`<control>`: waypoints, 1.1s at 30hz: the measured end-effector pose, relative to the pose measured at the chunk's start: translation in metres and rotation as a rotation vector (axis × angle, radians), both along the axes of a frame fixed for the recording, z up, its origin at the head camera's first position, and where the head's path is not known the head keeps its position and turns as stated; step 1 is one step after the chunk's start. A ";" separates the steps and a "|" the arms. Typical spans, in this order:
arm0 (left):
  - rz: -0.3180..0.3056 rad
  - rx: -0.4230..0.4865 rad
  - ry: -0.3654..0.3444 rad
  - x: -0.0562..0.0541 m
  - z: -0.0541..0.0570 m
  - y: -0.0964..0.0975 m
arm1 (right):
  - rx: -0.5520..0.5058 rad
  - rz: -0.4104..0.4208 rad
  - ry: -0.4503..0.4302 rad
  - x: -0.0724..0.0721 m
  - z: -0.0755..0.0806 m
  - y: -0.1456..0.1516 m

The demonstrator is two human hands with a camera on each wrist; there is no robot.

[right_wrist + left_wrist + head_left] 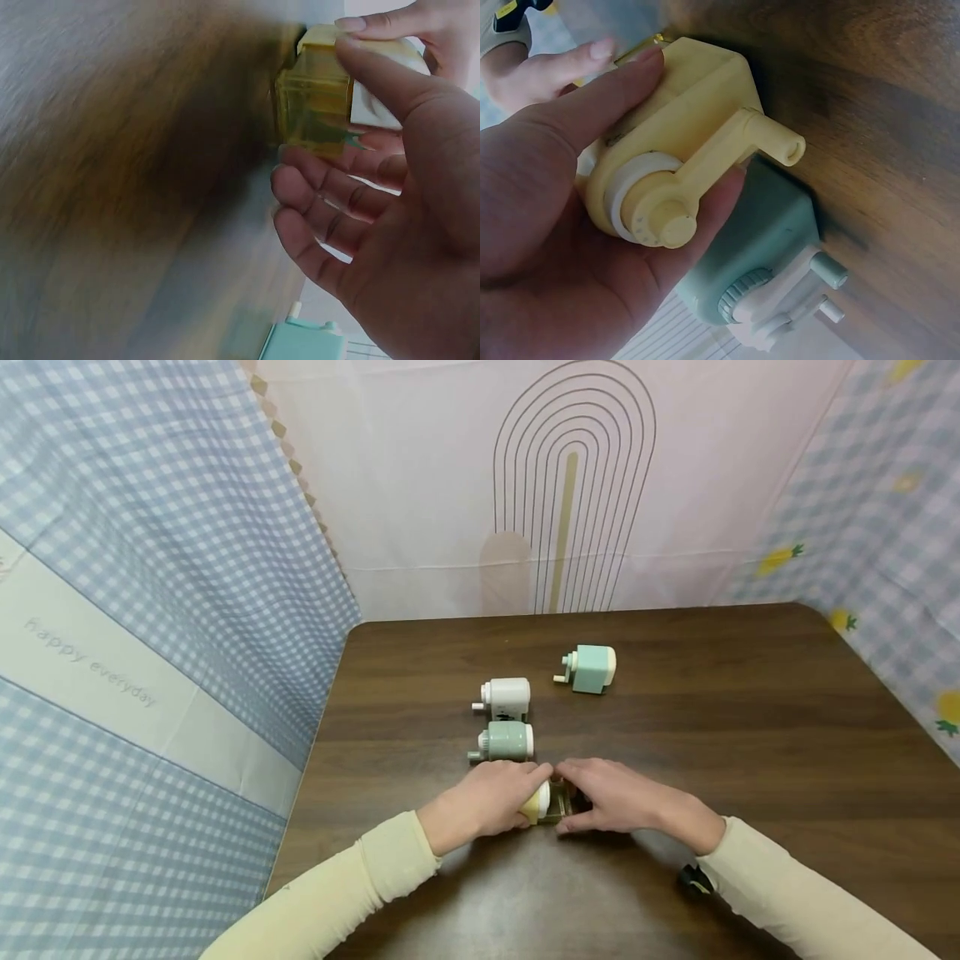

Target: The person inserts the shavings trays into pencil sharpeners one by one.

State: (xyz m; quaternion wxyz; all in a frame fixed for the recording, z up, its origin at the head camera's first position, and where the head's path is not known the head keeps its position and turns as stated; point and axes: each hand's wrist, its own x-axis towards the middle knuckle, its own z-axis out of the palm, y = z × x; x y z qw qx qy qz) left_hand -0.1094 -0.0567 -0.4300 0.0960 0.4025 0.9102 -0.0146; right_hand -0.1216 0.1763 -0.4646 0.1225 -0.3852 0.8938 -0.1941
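A yellow crank pencil sharpener [543, 802] lies on its side at the near middle of the dark wooden table [750, 735]. My left hand [525, 783] grips its crank end [675, 187], thumb along the top and fingers underneath. My right hand [579, 795] holds the other end, the clear yellow shavings drawer [313, 112]. Its thumb [375, 67] lies on top and its fingers [322, 187] curl below. The two hands' fingertips nearly meet over the sharpener.
Just beyond the hands lie a green sharpener [507, 742] and a white one [506, 697], cranks pointing left. A mint sharpener [592, 668] sits farther back right. Cloth walls [172, 610] close in on the left, back and right sides.
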 end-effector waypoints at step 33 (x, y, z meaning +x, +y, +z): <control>-0.024 0.065 -0.043 -0.007 -0.009 -0.004 | -0.182 -0.010 0.005 0.000 -0.022 -0.003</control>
